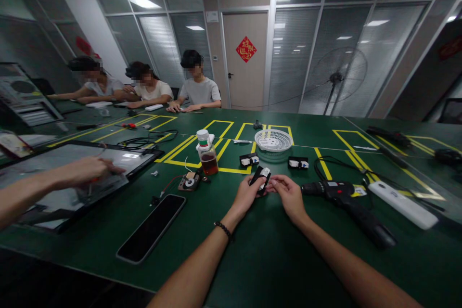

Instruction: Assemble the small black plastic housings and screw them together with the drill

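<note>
My left hand (246, 193) grips a small black-and-white part (259, 179), its thumb lying over the front. Close against the right side of that part, my right hand (288, 196) has its thumb and forefinger pinched together; whatever is between them is too small to make out. Two similar black-and-white parts lie on the green table beyond my hands, one part (249, 160) to the left and another part (298, 162) to the right. A black cordless drill (337, 191) rests just right of my right hand, its chuck pointing toward it.
Behind the parts stands a white plastic basket (257, 140). Left are a bottle of dark liquid (208, 159), a small wired device (189, 182) and a phone (151, 228). A co-worker's hand (96, 171) reaches over a flat panel (67, 219). A white power strip (402, 204) lies right.
</note>
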The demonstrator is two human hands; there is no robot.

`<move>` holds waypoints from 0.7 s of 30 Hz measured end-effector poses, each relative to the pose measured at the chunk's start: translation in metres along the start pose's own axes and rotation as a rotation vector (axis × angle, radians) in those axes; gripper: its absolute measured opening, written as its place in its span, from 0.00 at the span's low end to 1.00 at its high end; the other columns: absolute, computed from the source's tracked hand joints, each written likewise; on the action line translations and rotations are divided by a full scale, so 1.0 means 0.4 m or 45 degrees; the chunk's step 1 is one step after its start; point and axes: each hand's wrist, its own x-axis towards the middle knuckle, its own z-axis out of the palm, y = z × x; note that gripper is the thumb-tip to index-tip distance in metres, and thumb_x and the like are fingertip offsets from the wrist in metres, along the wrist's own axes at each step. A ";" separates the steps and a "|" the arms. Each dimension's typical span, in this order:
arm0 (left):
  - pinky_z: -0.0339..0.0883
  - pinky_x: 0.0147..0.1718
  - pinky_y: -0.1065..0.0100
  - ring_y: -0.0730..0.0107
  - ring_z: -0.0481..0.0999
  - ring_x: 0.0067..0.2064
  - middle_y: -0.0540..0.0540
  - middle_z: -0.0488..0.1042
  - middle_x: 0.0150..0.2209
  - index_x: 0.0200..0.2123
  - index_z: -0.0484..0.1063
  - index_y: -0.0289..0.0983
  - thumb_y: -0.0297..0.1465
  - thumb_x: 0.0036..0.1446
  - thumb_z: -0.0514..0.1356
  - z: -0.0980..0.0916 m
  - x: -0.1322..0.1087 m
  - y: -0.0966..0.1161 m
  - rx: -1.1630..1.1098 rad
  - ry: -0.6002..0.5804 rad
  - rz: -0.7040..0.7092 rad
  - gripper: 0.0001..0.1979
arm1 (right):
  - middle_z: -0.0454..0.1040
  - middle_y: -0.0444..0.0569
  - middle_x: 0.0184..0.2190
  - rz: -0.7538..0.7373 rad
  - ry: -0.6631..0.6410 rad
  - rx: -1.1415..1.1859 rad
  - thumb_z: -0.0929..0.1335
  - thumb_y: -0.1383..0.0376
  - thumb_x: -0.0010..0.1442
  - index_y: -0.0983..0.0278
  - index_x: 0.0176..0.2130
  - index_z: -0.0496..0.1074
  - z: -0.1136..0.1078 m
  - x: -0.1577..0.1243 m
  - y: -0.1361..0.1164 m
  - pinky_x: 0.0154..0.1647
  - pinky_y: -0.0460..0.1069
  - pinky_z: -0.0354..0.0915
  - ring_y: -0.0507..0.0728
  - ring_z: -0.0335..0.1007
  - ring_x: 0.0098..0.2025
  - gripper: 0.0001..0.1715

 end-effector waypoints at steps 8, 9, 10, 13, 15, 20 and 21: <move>0.73 0.32 0.68 0.63 0.78 0.38 0.39 0.76 0.42 0.45 0.72 0.33 0.43 0.48 0.67 -0.002 -0.003 0.000 0.114 0.075 0.054 0.25 | 0.77 0.51 0.34 0.149 -0.030 0.094 0.72 0.56 0.54 0.65 0.42 0.75 -0.004 0.004 0.005 0.34 0.52 0.72 0.58 0.75 0.34 0.19; 0.73 0.32 0.68 0.63 0.78 0.37 0.39 0.76 0.42 0.45 0.72 0.33 0.42 0.48 0.67 -0.001 -0.003 0.000 0.106 0.063 0.051 0.25 | 0.77 0.50 0.34 0.153 -0.026 0.084 0.72 0.55 0.53 0.65 0.42 0.75 -0.006 0.005 0.007 0.32 0.51 0.71 0.58 0.74 0.34 0.20; 0.73 0.32 0.68 0.63 0.78 0.37 0.39 0.76 0.41 0.45 0.71 0.33 0.42 0.48 0.67 0.000 -0.004 0.001 0.094 0.045 0.045 0.24 | 0.77 0.50 0.33 0.150 -0.019 0.071 0.72 0.55 0.53 0.65 0.42 0.75 -0.007 0.006 0.008 0.30 0.50 0.71 0.57 0.74 0.34 0.20; 0.73 0.32 0.68 0.64 0.78 0.34 0.39 0.77 0.40 0.45 0.71 0.33 0.42 0.49 0.66 0.003 -0.007 0.006 0.055 -0.005 0.025 0.23 | 0.76 0.49 0.33 0.135 -0.003 0.034 0.72 0.56 0.54 0.64 0.42 0.75 -0.010 0.007 0.011 0.27 0.47 0.68 0.56 0.72 0.34 0.18; 0.73 0.32 0.68 0.65 0.79 0.33 0.39 0.77 0.39 0.44 0.71 0.33 0.42 0.49 0.66 0.005 -0.008 0.009 0.044 -0.008 0.017 0.23 | 0.76 0.48 0.33 0.135 -0.005 0.024 0.72 0.56 0.54 0.64 0.41 0.75 -0.009 0.006 0.010 0.26 0.47 0.68 0.56 0.71 0.34 0.18; 0.73 0.32 0.66 0.65 0.79 0.33 0.40 0.77 0.38 0.42 0.71 0.34 0.42 0.49 0.67 0.008 -0.007 0.008 0.000 0.012 0.001 0.22 | 0.76 0.47 0.32 0.124 -0.001 0.009 0.72 0.56 0.53 0.63 0.40 0.76 -0.005 0.003 0.005 0.25 0.47 0.67 0.56 0.71 0.33 0.17; 0.73 0.33 0.66 0.65 0.79 0.33 0.40 0.77 0.38 0.42 0.71 0.34 0.41 0.49 0.67 0.008 -0.007 0.008 -0.003 0.017 0.001 0.22 | 0.75 0.47 0.31 0.126 -0.003 0.007 0.72 0.56 0.53 0.64 0.40 0.76 -0.004 0.002 0.004 0.25 0.47 0.67 0.56 0.71 0.32 0.17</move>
